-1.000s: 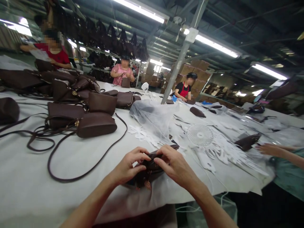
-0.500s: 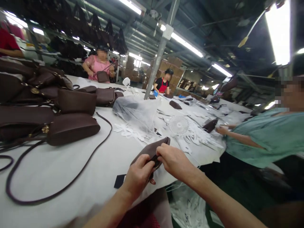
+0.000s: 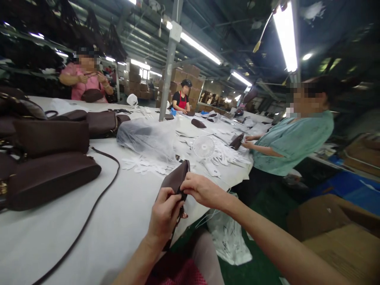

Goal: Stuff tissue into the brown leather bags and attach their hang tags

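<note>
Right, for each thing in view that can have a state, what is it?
Brown bag: held tilted; open or shut unclear
Left hand: closed on the bag
Right hand: pinching the bag's edge
Plastic sheet: crumpled on the table
White fan: spinning or not, unclear
Overhead light: lit

Small brown bag [image 3: 175, 177], held tilted

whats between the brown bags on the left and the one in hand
In the head view, a dark strap on the white tabletop, with white cutouts farther back.
</note>
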A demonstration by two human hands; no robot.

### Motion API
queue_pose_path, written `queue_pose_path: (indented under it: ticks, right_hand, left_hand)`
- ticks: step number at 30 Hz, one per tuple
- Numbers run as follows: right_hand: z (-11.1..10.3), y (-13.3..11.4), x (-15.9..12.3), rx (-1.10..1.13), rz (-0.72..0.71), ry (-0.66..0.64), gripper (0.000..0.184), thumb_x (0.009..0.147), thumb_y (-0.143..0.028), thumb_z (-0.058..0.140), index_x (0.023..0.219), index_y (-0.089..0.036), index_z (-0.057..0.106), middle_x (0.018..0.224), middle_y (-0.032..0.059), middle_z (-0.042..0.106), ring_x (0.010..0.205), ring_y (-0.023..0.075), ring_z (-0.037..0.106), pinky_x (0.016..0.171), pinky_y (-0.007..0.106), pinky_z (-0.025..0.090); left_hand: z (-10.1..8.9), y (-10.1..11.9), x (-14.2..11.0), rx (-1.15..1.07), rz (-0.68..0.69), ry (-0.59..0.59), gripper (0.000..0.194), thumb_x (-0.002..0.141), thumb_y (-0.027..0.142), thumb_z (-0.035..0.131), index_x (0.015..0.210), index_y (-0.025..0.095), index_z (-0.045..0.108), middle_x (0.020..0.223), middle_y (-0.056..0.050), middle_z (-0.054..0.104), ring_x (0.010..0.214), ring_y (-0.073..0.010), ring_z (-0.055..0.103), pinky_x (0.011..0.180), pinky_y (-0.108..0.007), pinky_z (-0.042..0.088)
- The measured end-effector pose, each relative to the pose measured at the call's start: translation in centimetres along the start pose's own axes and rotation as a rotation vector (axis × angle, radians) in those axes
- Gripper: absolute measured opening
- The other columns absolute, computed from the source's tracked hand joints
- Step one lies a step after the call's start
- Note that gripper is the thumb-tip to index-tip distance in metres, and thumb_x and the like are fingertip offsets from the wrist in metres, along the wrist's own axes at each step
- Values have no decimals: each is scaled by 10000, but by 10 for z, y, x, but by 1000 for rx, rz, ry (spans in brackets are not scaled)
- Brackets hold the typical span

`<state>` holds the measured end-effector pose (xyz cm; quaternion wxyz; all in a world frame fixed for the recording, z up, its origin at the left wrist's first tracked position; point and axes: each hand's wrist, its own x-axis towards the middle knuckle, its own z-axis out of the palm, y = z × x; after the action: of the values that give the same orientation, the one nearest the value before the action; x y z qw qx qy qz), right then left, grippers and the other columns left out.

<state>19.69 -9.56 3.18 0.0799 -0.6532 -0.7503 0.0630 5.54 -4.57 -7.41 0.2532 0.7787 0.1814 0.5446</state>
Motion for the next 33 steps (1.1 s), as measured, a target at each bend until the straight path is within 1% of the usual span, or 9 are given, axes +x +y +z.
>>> queue_pose_path:
  ticks: [5, 11, 16, 19, 22, 25, 28, 31, 33]
  right_hand:
    - [-3, 1, 18, 217, -214, -49, 180, 867, -45, 545, 759, -168, 619, 833, -6, 504, 796, 119, 507, 707, 227, 405]
    - [-9, -6, 24, 116, -321, -184, 202, 830, -8, 516, 748, -167, 609, 859, 10, 513, 782, 122, 488, 678, 228, 394]
    - [-1, -13, 18, -79, -324, -57, 162, 795, -36, 556, 840, -177, 622, 854, 17, 530, 741, 135, 464, 627, 233, 390]
    - [13, -11, 14, -46, -296, 79, 160, 824, -75, 549, 904, -190, 626, 845, 20, 536, 754, 148, 488, 650, 255, 428]
    - [28, 1, 9, 319, -197, 256, 174, 864, -117, 522, 992, -209, 596, 894, 23, 576, 825, 150, 567, 731, 272, 491]
    - [40, 17, 3, 667, 26, 428, 187, 844, -191, 570, 1028, -208, 548, 954, 29, 587, 843, 151, 614, 683, 256, 532]
    - [47, 28, 2, 724, 155, 408, 270, 802, -225, 611, 1067, -195, 570, 1019, 55, 597, 802, 153, 617, 584, 241, 526]
    - [49, 31, 6, 743, 140, 353, 323, 803, -221, 598, 1125, -191, 595, 981, 56, 629, 726, 138, 601, 567, 244, 518]
    - [48, 30, 11, 773, 130, 342, 262, 788, -206, 607, 1048, -182, 624, 861, 30, 635, 694, 134, 595, 585, 246, 515]
  left_hand:
    - [-7, -4, -11, -14, -73, 4, 66, 865, 177, 567, 831, 204, 617, 852, -17, 524, 755, -133, 569, 639, -228, 503]
    - [-6, -7, -12, -118, -204, 72, 142, 794, 155, 638, 817, 211, 510, 751, 36, 491, 645, -109, 484, 570, -211, 424]
    - [-13, -10, -2, -159, -231, -37, 108, 817, 162, 617, 912, 210, 601, 789, 13, 506, 689, -130, 497, 604, -234, 434]
    - [-17, -16, 4, -162, -217, -64, 86, 834, 173, 604, 891, 217, 650, 766, 10, 501, 688, -132, 500, 619, -239, 444]
    - [-17, -21, 6, -173, -205, -68, 101, 829, 198, 627, 912, 225, 678, 754, 9, 508, 672, -128, 513, 606, -235, 450]
    - [-14, -22, 6, -203, -197, -102, 99, 835, 233, 633, 914, 221, 692, 752, 1, 515, 667, -131, 530, 587, -232, 452]
    - [-9, -18, 7, -212, -233, -91, 75, 829, 218, 623, 861, 209, 689, 755, -5, 517, 677, -137, 536, 594, -237, 451]
    - [-6, -14, 10, -201, -300, -77, 63, 817, 199, 617, 792, 201, 675, 751, -3, 512, 677, -137, 526, 605, -239, 447]
    - [-5, -13, 12, -198, -323, -79, 73, 813, 193, 612, 773, 203, 671, 747, -2, 506, 680, -138, 522, 618, -241, 449]
